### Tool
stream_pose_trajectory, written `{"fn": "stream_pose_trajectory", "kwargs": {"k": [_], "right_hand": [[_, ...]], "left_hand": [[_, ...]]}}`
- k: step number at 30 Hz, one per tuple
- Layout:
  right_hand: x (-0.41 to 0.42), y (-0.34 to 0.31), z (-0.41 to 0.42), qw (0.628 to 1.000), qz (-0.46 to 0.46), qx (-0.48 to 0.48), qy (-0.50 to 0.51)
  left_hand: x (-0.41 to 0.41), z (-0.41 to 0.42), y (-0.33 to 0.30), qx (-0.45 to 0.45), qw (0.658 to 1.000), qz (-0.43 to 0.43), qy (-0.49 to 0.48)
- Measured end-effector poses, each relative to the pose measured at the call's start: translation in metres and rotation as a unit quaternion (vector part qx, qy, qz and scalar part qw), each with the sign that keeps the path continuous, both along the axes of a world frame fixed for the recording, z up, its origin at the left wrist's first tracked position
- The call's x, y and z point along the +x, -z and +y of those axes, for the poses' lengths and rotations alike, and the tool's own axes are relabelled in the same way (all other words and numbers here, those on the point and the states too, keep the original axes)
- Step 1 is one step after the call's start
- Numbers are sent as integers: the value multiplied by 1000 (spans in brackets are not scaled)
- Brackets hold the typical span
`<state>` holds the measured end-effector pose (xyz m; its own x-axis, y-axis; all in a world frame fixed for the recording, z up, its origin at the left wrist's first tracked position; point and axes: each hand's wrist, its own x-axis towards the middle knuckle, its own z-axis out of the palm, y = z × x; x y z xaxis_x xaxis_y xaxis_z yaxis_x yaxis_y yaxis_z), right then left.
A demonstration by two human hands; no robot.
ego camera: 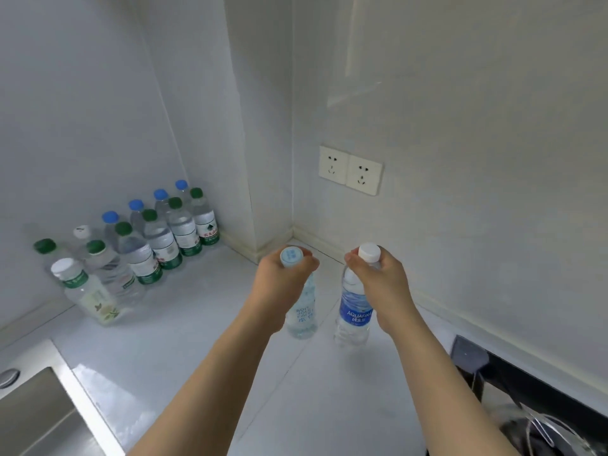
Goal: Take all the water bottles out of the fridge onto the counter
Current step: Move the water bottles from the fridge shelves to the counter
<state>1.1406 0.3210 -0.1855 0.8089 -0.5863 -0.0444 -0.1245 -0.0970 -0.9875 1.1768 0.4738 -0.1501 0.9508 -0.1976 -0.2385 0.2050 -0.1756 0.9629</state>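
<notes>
My left hand (279,278) grips the neck of a clear bottle with a pale blue cap (302,314). Its base is at the white counter (204,324). My right hand (378,278) grips the neck of a blue-labelled Aquafina bottle with a white cap (353,315), which stands upright just right of the first. Both bottles are near the counter's back corner. Along the left wall stand several water bottles (158,238) with green, blue and white caps, in two rows. The fridge is out of view.
A steel sink (36,413) lies at the lower left. A black hob with a pan (539,419) sits at the lower right. Two wall sockets (350,169) are on the back wall above the corner.
</notes>
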Motion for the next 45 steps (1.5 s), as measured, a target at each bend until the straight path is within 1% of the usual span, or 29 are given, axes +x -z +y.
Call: {"fn": "stream_pose_trajectory", "kwargs": {"k": [4,8,12,15,19,22,30,36,38,42,45], "right_hand": [[67,15,36,999,22,-6,-43],[125,30,71,994,58,-12,-95],[176,46,100,968,151,-30,-197],[210,57,114,952,183,-53,-238],[250,69,134,950,182,-49,-247],[283,81,152,952,178,-70,-241],[348,103,177,964,134,-108,-203],[372,108,180,973,86,-88,-194],[377,113,179,969,97,-97,-205],[385,125,171,945,171,-121,-251],[390,126,171,938,192,-112,-264]], "left_hand": [[55,40,10,17,999,20,-24],[101,80,31,47,998,38,-23],[145,112,53,61,997,44,-29],[176,130,69,46,996,52,-61],[209,148,90,39,992,50,-110],[235,158,106,47,989,49,-128],[285,164,139,96,988,-16,-119],[311,162,154,126,984,-58,-110],[311,165,163,133,984,-44,-106],[303,165,172,136,982,36,-123],[301,164,173,135,982,41,-128]]}}
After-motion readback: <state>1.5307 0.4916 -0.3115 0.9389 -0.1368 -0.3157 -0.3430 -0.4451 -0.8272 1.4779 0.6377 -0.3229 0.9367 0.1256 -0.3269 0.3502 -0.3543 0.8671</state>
